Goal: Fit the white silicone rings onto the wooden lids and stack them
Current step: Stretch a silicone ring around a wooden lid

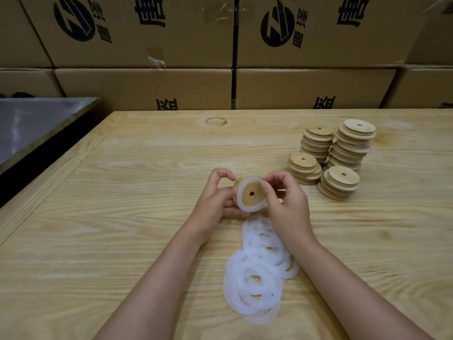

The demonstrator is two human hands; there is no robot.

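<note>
Left hand [215, 201] grips a wooden lid [256, 190], right hand [288, 204] pinches a ring [242, 204] onto it — lid stacks [353, 143] wait beyond the right hand, many loose rings [232, 278] beneath.

Left grip [215, 200] holds a lid [247, 190] on edge above the tabletop [122, 192]; right grip [286, 204] pinches the ring [247, 208] round its face; loose rings [235, 271] lie heaped between the forearms; lid stacks [343, 153] stand to the right; boxes [147, 87] behind.
</note>
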